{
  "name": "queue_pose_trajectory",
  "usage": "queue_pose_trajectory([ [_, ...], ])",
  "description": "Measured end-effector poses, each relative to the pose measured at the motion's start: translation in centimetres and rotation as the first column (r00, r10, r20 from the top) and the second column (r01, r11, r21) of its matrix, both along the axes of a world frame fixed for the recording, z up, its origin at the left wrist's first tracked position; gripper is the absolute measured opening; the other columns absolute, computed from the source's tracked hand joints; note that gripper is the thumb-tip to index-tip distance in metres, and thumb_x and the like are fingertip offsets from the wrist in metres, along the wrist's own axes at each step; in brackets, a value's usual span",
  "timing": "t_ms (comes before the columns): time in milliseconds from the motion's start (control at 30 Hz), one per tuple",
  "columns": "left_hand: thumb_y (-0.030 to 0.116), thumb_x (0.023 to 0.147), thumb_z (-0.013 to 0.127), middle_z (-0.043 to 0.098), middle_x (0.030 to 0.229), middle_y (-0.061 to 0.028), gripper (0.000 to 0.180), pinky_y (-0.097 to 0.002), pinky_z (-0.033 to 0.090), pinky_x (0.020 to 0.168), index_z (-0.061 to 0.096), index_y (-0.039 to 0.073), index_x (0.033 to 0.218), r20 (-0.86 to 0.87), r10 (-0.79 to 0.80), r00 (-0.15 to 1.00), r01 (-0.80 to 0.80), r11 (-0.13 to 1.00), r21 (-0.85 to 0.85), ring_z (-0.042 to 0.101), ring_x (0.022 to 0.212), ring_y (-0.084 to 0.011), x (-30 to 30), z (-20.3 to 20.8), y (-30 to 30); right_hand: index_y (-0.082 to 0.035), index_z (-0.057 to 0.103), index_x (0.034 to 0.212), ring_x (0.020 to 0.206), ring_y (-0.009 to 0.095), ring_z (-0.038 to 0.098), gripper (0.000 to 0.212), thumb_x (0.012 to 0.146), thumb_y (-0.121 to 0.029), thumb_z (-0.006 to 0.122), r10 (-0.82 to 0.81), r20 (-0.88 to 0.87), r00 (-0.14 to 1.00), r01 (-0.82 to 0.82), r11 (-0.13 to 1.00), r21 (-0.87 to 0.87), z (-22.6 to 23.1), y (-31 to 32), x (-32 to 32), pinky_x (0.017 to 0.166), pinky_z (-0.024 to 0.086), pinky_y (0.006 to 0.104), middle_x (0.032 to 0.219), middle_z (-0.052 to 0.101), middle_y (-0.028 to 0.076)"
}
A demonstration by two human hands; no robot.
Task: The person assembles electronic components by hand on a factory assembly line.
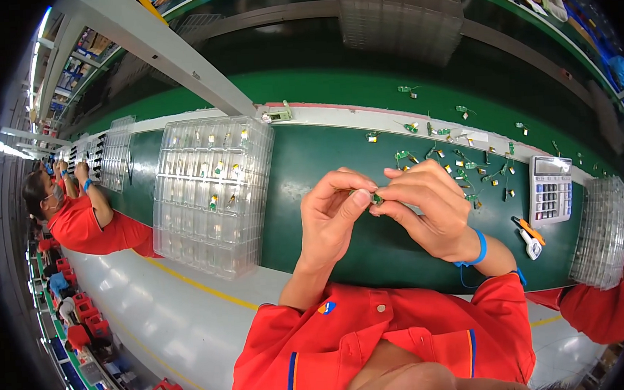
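My left hand (pixel 333 218) and my right hand (pixel 429 206) meet above the green work table (pixel 293 175), fingertips together. Between them is a small green circuit board (pixel 376 199), pinched by thumb and fingers of both hands; much of it is hidden. A blue wrist strap (pixel 480 248) circles my right wrist. Beyond my right hand, several loose small circuit boards (pixel 470 165) with thin wires and yellow-and-white parts lie scattered. To my left stands a stack of clear plastic trays (pixel 208 232), with similar boards in some compartments of the top one.
Right of my hands lie a calculator (pixel 552 191), orange-handled snips (pixel 529 230) and a white tool (pixel 532 245). Another clear tray stack (pixel 601 233) is at the far right. A grey post (pixel 171 57) rises beyond the left trays. A co-worker in red (pixel 87 221) works far left.
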State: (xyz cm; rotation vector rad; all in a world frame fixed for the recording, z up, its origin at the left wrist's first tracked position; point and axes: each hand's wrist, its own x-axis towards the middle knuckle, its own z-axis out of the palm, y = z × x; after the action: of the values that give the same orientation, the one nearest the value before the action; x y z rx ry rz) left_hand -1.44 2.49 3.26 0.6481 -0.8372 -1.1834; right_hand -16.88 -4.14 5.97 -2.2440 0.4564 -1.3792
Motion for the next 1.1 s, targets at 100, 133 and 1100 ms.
queue_pose_trajectory([
  [100, 0.001, 0.091, 0.058, 0.060, 0.095, -0.0120, 0.009, -0.0289, 0.050, 0.071, 0.059, -0.003, 0.099, 0.006, -0.011, 1.000, 0.011, 1.000, -0.028, 0.058, 0.084, -0.0160, 0.1, 0.1, 0.0, -0.002, 0.066, 0.090, 0.073, 0.024, 0.061, 0.027, 0.067, -0.003, 0.081, 0.006, -0.003, 1.000, -0.006, 1.000, 0.009, 0.0, 0.0, 0.0, 0.071, 0.056, 0.0361, 0.082, 0.067, 0.009],
  [133, 0.001, 0.091, 0.058, 0.060, 0.095, -0.0120, 0.009, -0.0289, 0.050, 0.071, 0.059, -0.003, 0.099, 0.005, -0.012, 1.000, 0.012, 1.000, -0.028, 0.058, 0.084, -0.0160, 0.1, 0.1, 0.0, -0.002, 0.066, 0.090, 0.073, 0.024, 0.062, 0.027, 0.067, -0.003, 0.081, 0.011, 0.001, 1.000, -0.011, 1.000, 0.011, 0.1, 0.0, 0.0, 0.071, 0.056, 0.0362, 0.083, 0.067, 0.009],
  [1100, 0.019, 0.092, 0.061, 0.055, 0.079, -0.0089, 0.022, -0.0231, 0.037, 0.053, 0.060, -0.002, 0.083, 0.368, -0.014, 0.930, 0.056, 0.993, -0.104, 0.048, 0.064, -0.0125, 1.0, 0.2, -0.1, 0.000, 0.068, 0.089, 0.074, 0.023, 0.062, 0.023, 0.069, -0.005, 0.079, 0.119, 0.019, 0.993, -0.119, 0.993, 0.003, 0.4, -0.3, -0.2, 0.070, 0.055, 0.0339, 0.082, 0.067, 0.008],
])
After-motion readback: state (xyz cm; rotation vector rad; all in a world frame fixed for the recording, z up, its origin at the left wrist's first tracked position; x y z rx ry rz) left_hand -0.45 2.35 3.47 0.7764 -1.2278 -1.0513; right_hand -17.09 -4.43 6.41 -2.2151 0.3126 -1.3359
